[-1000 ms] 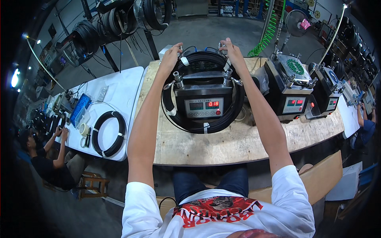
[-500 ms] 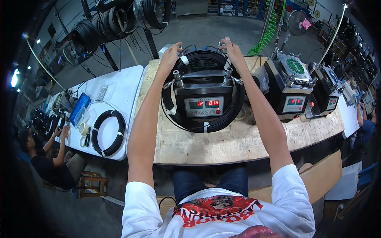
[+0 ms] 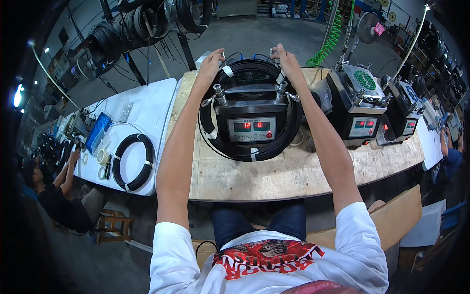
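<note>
Straight ahead on the wooden bench stands a metal machine [image 3: 235,108] with a red-digit display panel [image 3: 252,129] and two knobbed posts on its near side. A coil of black cable [image 3: 254,154], tied with white tape, rings the machine. My left hand [image 3: 210,68] is closed around a metal knob at the machine's far left corner. At the far right corner, my right hand [image 3: 288,64] has its fingers closed on the matching metal knob [image 3: 272,54], index finger raised. Both knobs are partly hidden by my fingers.
Two similar machines [image 3: 360,105] stand to the right, near a coiled green air hose [image 3: 329,44]. On the left, a white table [image 3: 164,105] holds another black cable coil [image 3: 117,166], tape rolls and a blue tray [image 3: 99,132]. A co-worker [image 3: 63,206] sits beyond it.
The right-hand number on the display has dropped. My hands stay at the far knobs with hardly any shift. The co-worker's hands on the left have drawn together.
</note>
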Available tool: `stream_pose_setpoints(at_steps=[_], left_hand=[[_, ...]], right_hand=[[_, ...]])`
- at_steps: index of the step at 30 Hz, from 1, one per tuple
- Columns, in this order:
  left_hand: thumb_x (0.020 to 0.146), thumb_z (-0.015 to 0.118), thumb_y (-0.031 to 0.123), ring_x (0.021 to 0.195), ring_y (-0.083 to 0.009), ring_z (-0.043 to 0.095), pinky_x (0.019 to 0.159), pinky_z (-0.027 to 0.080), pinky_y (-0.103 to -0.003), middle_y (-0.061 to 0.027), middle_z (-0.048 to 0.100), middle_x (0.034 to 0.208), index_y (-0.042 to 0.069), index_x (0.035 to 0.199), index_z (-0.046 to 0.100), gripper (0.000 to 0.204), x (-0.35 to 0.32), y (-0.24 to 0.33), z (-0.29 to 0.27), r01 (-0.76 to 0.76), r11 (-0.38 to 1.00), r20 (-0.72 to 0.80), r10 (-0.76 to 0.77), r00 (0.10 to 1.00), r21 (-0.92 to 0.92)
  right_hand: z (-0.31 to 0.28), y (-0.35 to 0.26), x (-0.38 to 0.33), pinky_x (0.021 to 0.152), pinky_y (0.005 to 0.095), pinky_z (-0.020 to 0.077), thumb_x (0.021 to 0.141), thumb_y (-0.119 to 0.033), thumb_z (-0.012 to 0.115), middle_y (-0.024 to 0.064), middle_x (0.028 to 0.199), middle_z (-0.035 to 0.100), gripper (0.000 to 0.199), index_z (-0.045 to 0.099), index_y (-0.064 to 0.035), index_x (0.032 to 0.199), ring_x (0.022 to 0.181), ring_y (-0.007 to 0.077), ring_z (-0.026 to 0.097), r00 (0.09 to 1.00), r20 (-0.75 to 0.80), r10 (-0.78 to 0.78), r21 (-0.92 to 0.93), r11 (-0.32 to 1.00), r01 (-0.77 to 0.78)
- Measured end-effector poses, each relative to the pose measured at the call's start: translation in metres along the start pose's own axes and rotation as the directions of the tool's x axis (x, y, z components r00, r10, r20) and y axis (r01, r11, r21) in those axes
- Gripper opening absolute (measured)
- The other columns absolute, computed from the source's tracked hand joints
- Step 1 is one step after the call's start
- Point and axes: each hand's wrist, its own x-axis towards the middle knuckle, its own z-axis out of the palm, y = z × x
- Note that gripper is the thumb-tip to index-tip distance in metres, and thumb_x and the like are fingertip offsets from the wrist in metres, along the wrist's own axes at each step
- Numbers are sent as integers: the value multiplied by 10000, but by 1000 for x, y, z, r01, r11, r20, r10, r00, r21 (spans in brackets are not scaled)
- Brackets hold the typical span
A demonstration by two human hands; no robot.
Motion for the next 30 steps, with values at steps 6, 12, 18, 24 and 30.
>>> stream_pose_setpoints(at_steps=[6,12,18,24,30], left_hand=[[960,405,309,1206,-251,552,1067,341,-325,-138,669,1163,49,1304,616,481,1,0,2,-6,1000,-45,6,999,-2],[943,430,307,1211,-261,555,1064,345,-310,-143,664,1193,27,1268,633,474,2,-4,1,-48,998,-42,50,998,35],[937,441,295,1212,-262,557,1066,339,-296,-137,653,1230,8,1227,646,456,6,-8,1,-64,998,-41,63,997,-20],[959,435,322,1202,-262,559,1056,347,-299,-142,658,1199,10,1218,653,461,0,-1,4,-46,998,-54,48,997,33],[973,418,346,1184,-269,565,1047,355,-306,-148,665,1166,26,1224,659,473,5,-8,0,-28,999,-38,29,999,25]], right_hand=[[-1,1,3,967,326,412,1043,-521,350,151,1100,703,653,611,33,1269,1115,242,592,1000,12,-28,-34,999,29],[0,-4,-1,850,324,440,1040,-536,350,112,1084,688,642,575,-1,1316,970,189,565,1000,24,-3,34,999,2],[-1,-2,1,839,327,434,1033,-561,342,109,1061,692,669,578,-1,1311,963,184,558,1000,18,7,19,1000,-7],[-1,-3,-2,884,322,415,1032,-563,342,116,1062,698,675,614,11,1260,1002,204,558,1000,-4,-5,23,1000,5],[1,-7,-3,913,328,407,1035,-554,344,126,1057,698,668,616,15,1254,1029,217,561,999,7,41,56,998,-42]])
